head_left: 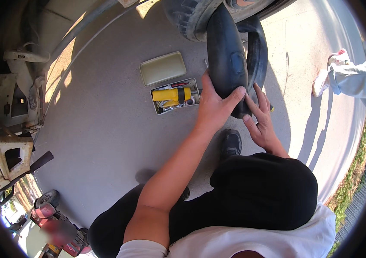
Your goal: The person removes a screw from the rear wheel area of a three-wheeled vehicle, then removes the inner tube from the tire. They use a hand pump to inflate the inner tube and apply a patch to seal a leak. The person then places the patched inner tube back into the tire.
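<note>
A black rubber inner tube [224, 47] hangs in a loop in front of me, coming out beside a wheel's tire [189, 19]. A dark oval patch [237, 63] shows on its rounded face. My left hand [218, 99] is closed on the lower left of the tube, thumb on its front and fingers along its side. On the lower right, my right hand [260, 122] grips the tube too, thumb and fingers bent around its bottom end. Part of the tube is hidden behind both hands.
On the ground at left lies an open tin box [161, 112] with a yellow-and-black cylindrical thing [172, 94] and small tools. Its lid [162, 69] rests just beyond. A person's legs [353, 77] stand at right. Rusty metal vehicle parts [13, 150] line the left side.
</note>
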`<state>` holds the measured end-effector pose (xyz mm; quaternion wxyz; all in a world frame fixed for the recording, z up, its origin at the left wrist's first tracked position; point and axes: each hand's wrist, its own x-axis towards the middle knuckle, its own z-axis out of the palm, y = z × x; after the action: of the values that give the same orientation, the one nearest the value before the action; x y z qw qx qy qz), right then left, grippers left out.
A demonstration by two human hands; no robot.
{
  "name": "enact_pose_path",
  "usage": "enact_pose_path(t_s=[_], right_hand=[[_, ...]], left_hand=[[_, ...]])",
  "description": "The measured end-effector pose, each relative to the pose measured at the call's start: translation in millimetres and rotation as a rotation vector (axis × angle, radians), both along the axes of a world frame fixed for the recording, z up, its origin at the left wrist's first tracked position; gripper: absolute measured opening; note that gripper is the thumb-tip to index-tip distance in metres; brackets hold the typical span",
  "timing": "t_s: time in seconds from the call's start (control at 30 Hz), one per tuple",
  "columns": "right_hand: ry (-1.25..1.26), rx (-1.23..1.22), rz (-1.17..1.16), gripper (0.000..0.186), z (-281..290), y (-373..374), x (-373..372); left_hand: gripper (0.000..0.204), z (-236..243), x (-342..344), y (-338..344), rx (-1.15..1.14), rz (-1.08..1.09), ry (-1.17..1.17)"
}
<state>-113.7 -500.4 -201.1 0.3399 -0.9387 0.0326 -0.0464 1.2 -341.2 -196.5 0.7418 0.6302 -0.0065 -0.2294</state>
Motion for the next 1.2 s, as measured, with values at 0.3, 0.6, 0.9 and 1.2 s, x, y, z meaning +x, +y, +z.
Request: enact_pose_path(t_s=[0.3,0.6,0.9,1.2], right_hand=[[0.116,-0.214,0.011,0.034,-14,7,-29],[0.59,0.363,0.05,0.014,-28,11,-32],[0.537,0.394,0.244,0.029,-45,60,32],[0.499,0.596,0.113,0.042,-70,68,16]], left_hand=[[0.089,-38,-3,9,-0.091,0.057,-0.054],[0.03,-115,23,139,0.76,0.122,-0.177],[0.03,-106,42,138,1.532,-0.736,-0.258],[0.037,-126,37,135,1.305,-0.412,-0.106]])
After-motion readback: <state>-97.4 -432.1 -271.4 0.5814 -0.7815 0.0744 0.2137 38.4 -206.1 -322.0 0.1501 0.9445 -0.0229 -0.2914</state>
